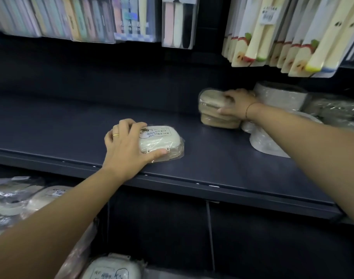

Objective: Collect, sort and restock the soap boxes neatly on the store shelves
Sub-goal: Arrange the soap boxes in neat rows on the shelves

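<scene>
A cream soap box [162, 140] in clear wrap lies flat near the front of the dark shelf [71, 127]. My left hand [127, 146] grips its left end, thumb along the front side. Farther back to the right stands a short stack of beige soap boxes [210, 109], also wrapped. My right hand [236, 103] is closed over the top box of that stack, fingers on its lid and thumb at its front edge.
Grey and white wrapped boxes [280, 95] crowd the shelf's right end behind my right arm. Packaged goods [293, 37] hang above the shelf. More wrapped soap boxes [21, 198] lie on the lower level at left, and one [111, 268] at the bottom.
</scene>
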Demonstrator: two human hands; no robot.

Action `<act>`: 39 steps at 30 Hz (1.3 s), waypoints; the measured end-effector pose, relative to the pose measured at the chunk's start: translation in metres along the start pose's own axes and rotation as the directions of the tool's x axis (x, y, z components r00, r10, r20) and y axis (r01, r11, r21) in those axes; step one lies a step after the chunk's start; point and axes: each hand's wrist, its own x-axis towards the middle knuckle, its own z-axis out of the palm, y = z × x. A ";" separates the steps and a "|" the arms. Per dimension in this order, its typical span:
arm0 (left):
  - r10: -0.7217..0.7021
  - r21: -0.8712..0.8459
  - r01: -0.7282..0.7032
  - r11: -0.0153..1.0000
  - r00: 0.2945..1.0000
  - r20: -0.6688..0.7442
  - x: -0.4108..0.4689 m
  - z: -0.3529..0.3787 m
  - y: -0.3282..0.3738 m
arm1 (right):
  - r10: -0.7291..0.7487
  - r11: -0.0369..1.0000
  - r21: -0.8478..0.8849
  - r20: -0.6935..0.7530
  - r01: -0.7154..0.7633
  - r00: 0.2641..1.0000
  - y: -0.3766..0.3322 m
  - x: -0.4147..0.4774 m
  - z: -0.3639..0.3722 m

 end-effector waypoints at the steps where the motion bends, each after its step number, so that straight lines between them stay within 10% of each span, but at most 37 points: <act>1: -0.024 0.011 0.024 1.000 1.000 0.003 -0.001 0.000 0.001 | -0.010 1.000 -0.013 -0.001 0.009 1.000 0.003 0.003 0.001; 10: -0.008 -0.158 0.043 0.987 0.976 0.219 0.002 -0.003 -0.003 | 0.062 0.996 -0.051 -0.162 -0.071 0.985 -0.016 -0.011 0.012; 17: -0.085 0.174 -0.002 0.985 0.867 0.492 0.001 -0.021 -0.045 | -0.482 0.867 0.084 -0.112 0.492 0.869 -0.136 -0.128 0.058; 27: -0.068 0.192 -0.030 0.981 0.871 0.486 0.000 -0.022 -0.053 | -0.147 0.988 0.018 -0.148 0.151 0.978 -0.118 -0.007 0.107; 39: -0.082 0.193 -0.013 0.981 0.876 0.476 -0.007 -0.026 -0.047 | -0.144 0.989 -0.044 -0.153 0.139 0.978 -0.108 0.013 0.113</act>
